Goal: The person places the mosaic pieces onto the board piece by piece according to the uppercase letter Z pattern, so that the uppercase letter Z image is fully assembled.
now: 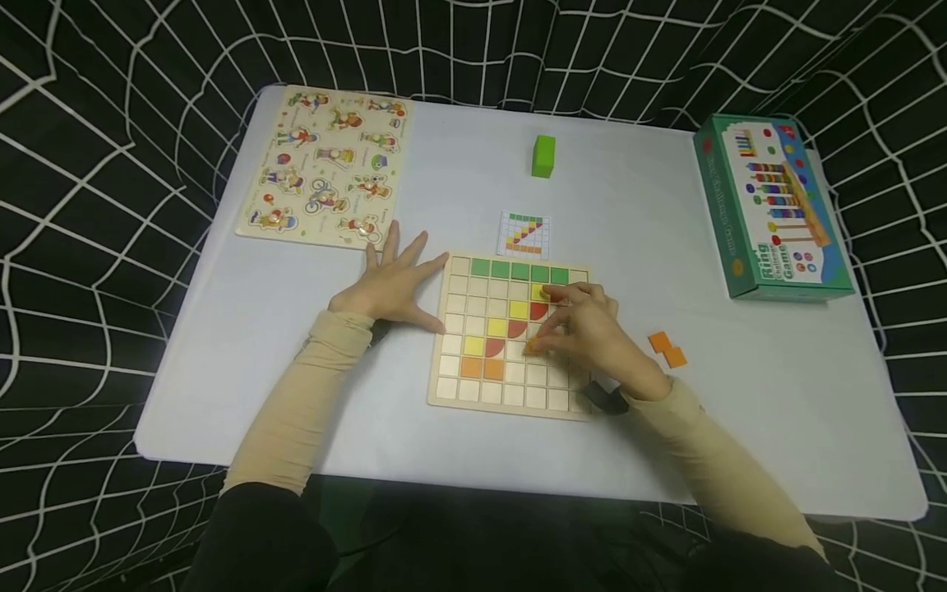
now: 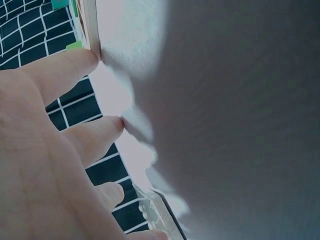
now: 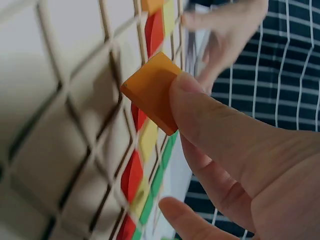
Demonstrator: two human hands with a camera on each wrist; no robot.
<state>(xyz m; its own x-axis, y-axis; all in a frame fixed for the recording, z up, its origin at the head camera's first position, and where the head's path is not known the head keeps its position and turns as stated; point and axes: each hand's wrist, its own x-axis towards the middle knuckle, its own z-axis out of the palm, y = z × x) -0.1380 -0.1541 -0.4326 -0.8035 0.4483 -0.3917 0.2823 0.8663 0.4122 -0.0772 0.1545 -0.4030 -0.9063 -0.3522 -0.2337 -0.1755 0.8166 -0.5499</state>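
Observation:
My right hand pinches an orange square tile between thumb and fingers, just over the wooden grid board. Along the board's left edge my left hand lies with fingers spread; its thumb and index fingertip touch the edge. A row of green tiles fills part of the top row. Yellow squares and red quarter-round tiles step diagonally down to the left. Two orange tiles sit in a lower row. My right hand hides some right-hand cells.
Behind the board lies a small pattern card. A green block stands farther back. Two loose orange tiles lie to the right. A picture puzzle board is at the back left, a green game box at the right.

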